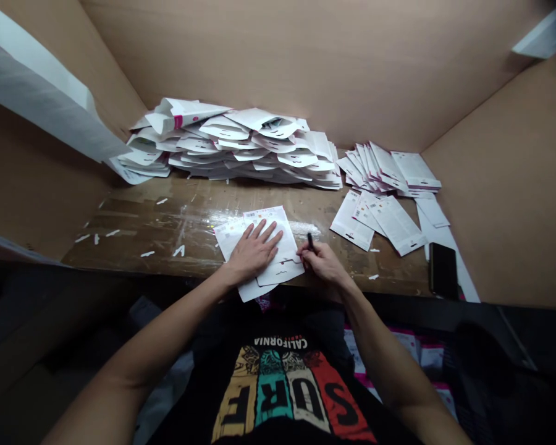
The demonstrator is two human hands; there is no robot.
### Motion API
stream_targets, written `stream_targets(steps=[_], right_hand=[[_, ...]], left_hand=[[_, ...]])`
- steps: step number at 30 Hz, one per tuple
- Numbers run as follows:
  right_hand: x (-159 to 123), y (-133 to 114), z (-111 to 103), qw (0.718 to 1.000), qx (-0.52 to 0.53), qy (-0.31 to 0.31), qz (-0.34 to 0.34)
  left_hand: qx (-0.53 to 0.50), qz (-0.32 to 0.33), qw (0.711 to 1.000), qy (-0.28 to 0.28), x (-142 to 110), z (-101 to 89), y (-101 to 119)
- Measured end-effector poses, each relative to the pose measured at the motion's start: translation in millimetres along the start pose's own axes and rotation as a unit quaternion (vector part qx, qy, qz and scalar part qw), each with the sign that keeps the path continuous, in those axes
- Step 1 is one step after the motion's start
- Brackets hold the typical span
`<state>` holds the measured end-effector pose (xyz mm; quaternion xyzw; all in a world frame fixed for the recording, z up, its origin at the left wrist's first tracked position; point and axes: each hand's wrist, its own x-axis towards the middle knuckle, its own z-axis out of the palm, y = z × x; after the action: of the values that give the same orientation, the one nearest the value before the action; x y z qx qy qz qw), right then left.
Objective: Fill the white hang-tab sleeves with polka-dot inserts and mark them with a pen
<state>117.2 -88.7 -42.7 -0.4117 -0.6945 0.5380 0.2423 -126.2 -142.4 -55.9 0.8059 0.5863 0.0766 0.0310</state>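
Note:
My left hand (254,250) lies flat with its fingers spread, pressing on a white printed packet (285,247). A second white packet (229,232) sits partly under the first, and both reach over the table's front edge. In my right hand (324,262) is a slim black pen-like tool (311,241), its upper end showing above the closed fingers. Its tip is hidden by the hand, which is at the right edge of the top packet. A dark line runs across that packet near its lower end, close to my right fingers.
A wide pile of white packets (245,145) stands along the cardboard back wall (306,62). More packets (384,167) lie at the back right, with several loose packets (396,222) before them. A black phone-like object (443,270) rests near the right edge. Small white scraps (179,250) dot the brown tabletop (134,216).

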Motion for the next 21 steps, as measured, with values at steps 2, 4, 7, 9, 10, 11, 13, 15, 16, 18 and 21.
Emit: stream_targets(steps=[2, 4, 7, 9, 10, 11, 13, 15, 16, 18, 21], right_hand=[[0.8, -6.0, 9.6, 0.983, -0.173, -0.007, -0.054], [-1.7, -14.7, 17.8, 0.951, -0.300, -0.027, -0.072], [-14.7, -30.1, 14.9, 0.940, -0.293, -0.142, -0.098], [-27.4, -38.0, 3.5, 0.920, -0.192, -0.311, -0.141], [-33.4, -40.0, -2.6, 0.904, -0.153, -0.367, -0.157], [-38.6, -40.3, -7.7, 0.898, -0.146, -0.380, -0.166], [-45.5, -35.1, -12.8, 0.917, -0.229, -0.281, -0.167], [-48.4, -23.9, -11.1, 0.909, -0.355, -0.149, -0.161], [-49.1, -17.3, -9.1, 0.893, -0.401, -0.121, -0.165], [-50.3, -4.6, -6.1, 0.873, -0.440, -0.109, -0.182], [-52.7, 9.4, -8.0, 0.874, -0.426, -0.098, -0.211]], left_hand=[[0.001, 0.002, 1.000, 0.005, -1.1, 0.8, 0.3], [-0.001, 0.004, 1.000, 0.009, -2.2, 2.3, -1.2], [-0.006, 0.002, 1.000, 0.006, -3.2, 4.0, -4.5], [-0.013, -0.001, 1.000, 0.003, -2.1, 3.0, -4.4], [-0.017, 0.002, 1.000, 0.002, -0.6, 1.6, -2.8], [-0.021, 0.008, 1.000, 0.003, 1.5, -0.6, -0.1], [-0.034, 0.028, 0.999, 0.008, 6.9, -6.6, 7.8], [-0.049, 0.037, 0.998, 0.012, 10.8, -13.5, 16.3], [-0.059, 0.039, 0.997, 0.009, 11.0, -16.7, 19.4], [-0.084, 0.063, 0.994, -0.012, 6.6, -21.1, 21.5], [-0.118, 0.134, 0.982, -0.054, -8.4, -22.1, 16.5]])
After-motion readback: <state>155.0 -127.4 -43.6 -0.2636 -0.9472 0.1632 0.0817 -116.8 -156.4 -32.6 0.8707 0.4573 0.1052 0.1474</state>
